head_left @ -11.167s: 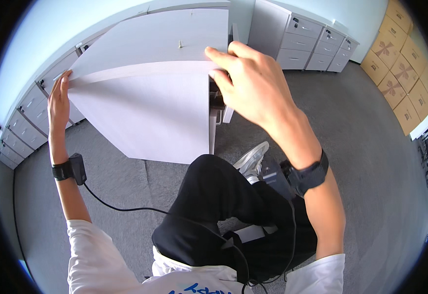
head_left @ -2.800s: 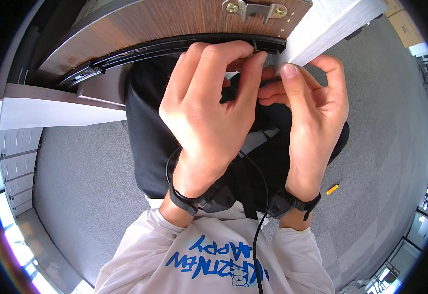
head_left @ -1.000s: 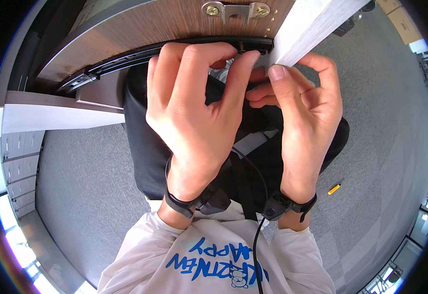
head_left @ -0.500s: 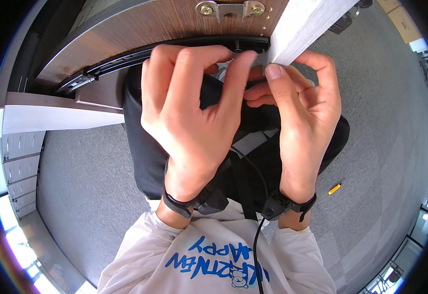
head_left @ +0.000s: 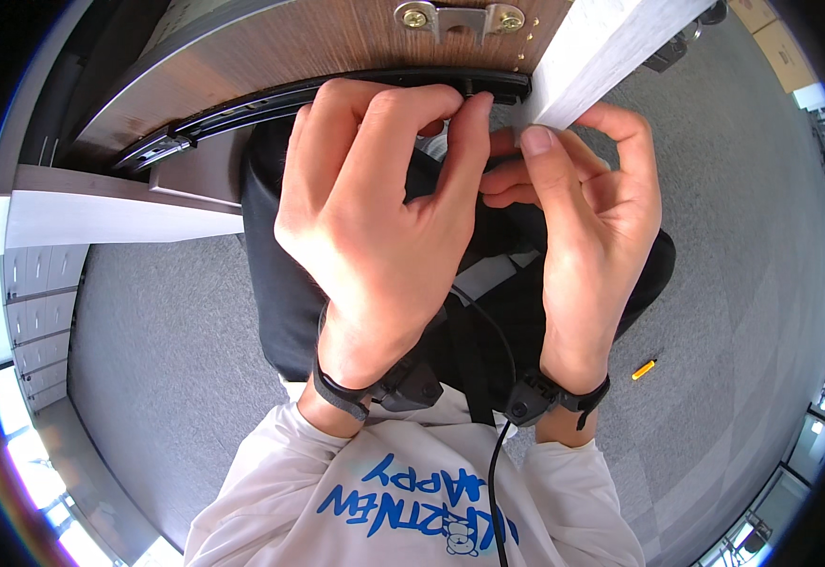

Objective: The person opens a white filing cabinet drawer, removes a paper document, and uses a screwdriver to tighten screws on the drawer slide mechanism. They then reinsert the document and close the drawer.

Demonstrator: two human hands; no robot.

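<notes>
A black drawer slide runs along the edge of a brown wood-grain panel. My left hand is closed at the slide's right end, thumb and forefinger tips pinching a small screw-like piece, mostly hidden by the fingertips. A white board juts out at the right, beside the brown panel. On its near lower end my right hand has closed, the thumb in front and the forefinger round the far side; its other fingers curl below.
A metal bracket with two brass screws is fixed on the brown panel. Keys hang by the white board. On the grey carpet lies a small yellow tool. A cable runs from my wristbands down my shirt.
The left thumb and forefinger have come together on the small piece at the slide. The panel, slide and white board appear slightly farther right; the right hand keeps its grip.
</notes>
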